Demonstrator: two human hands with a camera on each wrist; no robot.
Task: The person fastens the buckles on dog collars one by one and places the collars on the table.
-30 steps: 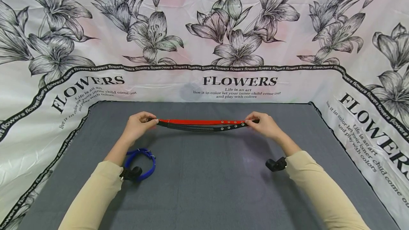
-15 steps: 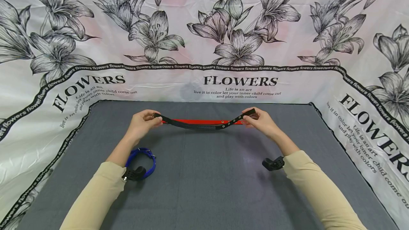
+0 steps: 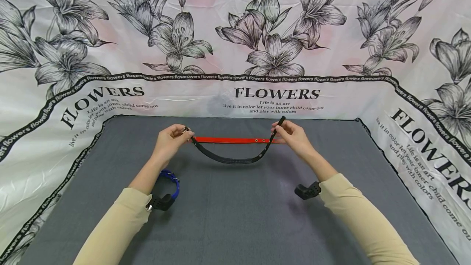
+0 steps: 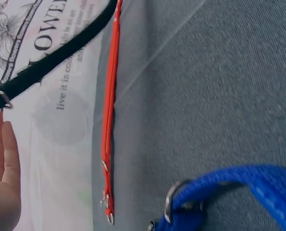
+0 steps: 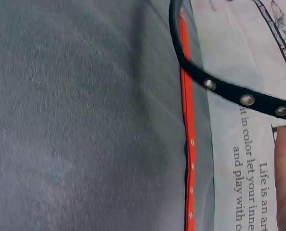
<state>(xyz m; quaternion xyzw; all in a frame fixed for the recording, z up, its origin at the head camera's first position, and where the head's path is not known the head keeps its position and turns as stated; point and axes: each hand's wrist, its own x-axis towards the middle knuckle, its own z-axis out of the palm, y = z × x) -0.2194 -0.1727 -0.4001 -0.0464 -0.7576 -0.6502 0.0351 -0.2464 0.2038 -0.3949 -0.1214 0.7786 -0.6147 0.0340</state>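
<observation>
Head view: left hand [image 3: 171,140] pinches the buckle end of the black strap [image 3: 235,161], right hand [image 3: 292,136] pinches the other end, tip poking up past the fingers. Strap sags in a U between the hands, off the cloth [image 3: 235,216]. Red strap [image 3: 228,140] lies flat behind it, right end hidden by right hand. Blue collar [image 3: 178,189] sits below left hand, partly covered by the wrist camera [image 3: 162,202]. Probable risk: loose fingertip grip slips, one end drops across red strap; lowering it this slack likely leaves it curved. Left wrist view: metal loop [image 4: 8,101] just above left fingers; collar well apart from hand, but a low pull-back could snag it. Right wrist view: eyelets [image 5: 247,100] beside right fingers, actual pinch out of frame; twist there might turn the strap over.
</observation>
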